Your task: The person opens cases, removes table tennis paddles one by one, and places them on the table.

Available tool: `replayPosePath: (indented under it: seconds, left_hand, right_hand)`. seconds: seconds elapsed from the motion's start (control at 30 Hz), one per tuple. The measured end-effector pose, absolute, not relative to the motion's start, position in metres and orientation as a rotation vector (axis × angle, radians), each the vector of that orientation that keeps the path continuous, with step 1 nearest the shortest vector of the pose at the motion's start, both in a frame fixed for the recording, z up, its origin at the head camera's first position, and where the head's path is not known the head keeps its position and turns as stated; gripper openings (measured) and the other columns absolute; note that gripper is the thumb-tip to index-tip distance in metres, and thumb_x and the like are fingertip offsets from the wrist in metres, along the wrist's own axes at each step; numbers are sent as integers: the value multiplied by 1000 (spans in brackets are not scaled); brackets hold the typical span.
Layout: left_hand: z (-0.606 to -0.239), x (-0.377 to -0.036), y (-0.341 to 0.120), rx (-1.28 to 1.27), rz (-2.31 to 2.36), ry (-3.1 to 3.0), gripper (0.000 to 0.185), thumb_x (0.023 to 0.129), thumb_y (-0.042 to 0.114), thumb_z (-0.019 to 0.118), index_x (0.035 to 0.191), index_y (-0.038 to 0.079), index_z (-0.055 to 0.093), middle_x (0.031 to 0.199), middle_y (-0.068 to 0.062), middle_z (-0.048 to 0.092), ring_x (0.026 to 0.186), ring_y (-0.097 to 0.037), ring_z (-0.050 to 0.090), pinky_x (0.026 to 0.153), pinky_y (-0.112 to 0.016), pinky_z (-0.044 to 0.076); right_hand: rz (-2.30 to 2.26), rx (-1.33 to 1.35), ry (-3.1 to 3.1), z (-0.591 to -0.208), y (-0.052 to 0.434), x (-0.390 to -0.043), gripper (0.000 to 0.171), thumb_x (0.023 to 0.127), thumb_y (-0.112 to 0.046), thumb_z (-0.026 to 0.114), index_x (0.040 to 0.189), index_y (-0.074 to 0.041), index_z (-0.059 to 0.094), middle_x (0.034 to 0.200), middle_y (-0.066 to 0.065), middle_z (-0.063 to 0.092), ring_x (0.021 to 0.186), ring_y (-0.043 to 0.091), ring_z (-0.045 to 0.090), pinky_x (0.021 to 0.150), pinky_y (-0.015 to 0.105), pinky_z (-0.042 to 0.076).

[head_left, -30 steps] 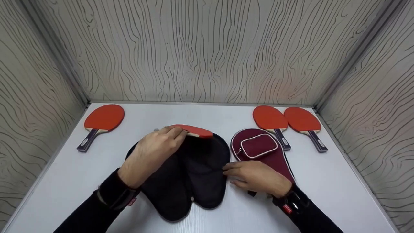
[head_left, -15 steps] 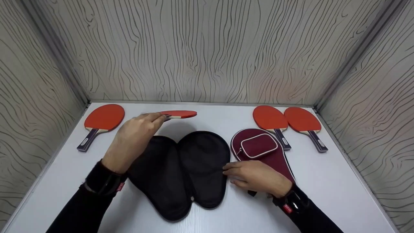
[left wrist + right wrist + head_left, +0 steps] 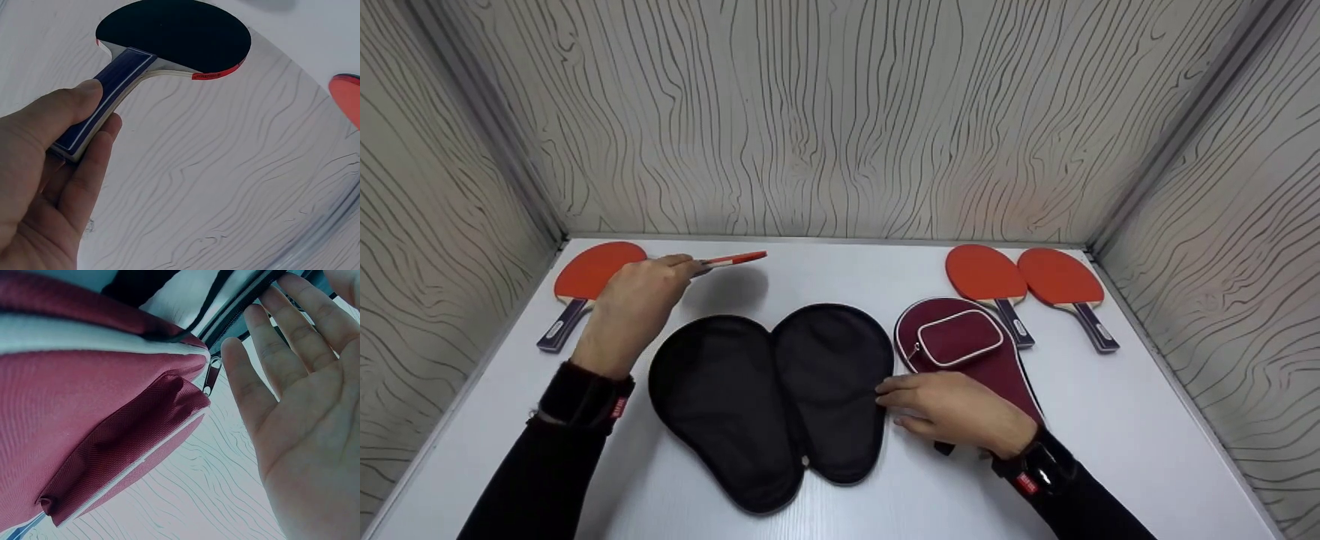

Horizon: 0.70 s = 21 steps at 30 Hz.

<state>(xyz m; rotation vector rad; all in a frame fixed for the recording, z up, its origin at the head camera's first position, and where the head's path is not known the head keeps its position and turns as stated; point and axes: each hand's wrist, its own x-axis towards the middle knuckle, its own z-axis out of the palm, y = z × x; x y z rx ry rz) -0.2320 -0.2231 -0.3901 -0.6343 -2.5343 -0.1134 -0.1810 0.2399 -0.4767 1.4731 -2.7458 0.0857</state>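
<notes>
Red rubber faces up on the paddle (image 3: 733,259) that the left hand (image 3: 631,311) holds above the far left of the white bench (image 3: 1147,420). The fingers and thumb curl round the blue handle (image 3: 107,95) in a firm grip, and the left wrist view shows the black underside of the blade pointing away from the palm. In the head view the paddle's long axis runs roughly level, left to right, with the blade out to the right of the hand, hanging in the air and touching nothing.

Just left of that hand a second paddle (image 3: 589,283) lies flat near the bench's far left corner, its handle pointing towards the person. Of the two hands the left is by far the nearer to it, so any setting-down on that side would be its work.

The black case (image 3: 769,397) lies unzipped and spread flat in the middle of the bench, nothing in it. The right hand (image 3: 956,411) lies flat with fingers straight, holding nothing, its fingertips touching the case's right edge. It rests over the lower part of a maroon case (image 3: 960,346), which sits just beside the black one; a zip pull (image 3: 212,376) shows by the fingers. Two more paddles (image 3: 1024,283) lie side by side at the far right.
</notes>
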Motion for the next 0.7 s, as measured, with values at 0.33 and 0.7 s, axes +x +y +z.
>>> replayPosePath:
  seconds: [0.33, 0.7]
  left_hand:
    - [-403, -243, -249, -536, -177, -2600, 30, 99, -12, 81, 123, 4, 88, 105, -14, 89, 84, -43, 84, 69, -59, 71]
    - [-424, -244, -261, -532, -141, -2585, 27, 99, -16, 78, 121, -2, 84, 108, -22, 88, 84, -49, 84, 68, -62, 71]
  right_hand:
    - [73, 1465, -2769, -477, 240, -182, 31, 112, -20, 76, 142, -18, 86, 150, -3, 83, 144, 15, 77, 116, 39, 67]
    - [83, 1464, -2784, -477, 240, -182, 33, 113, -20, 74, 144, -17, 85, 151, -3, 83, 145, 15, 77, 118, 39, 67]
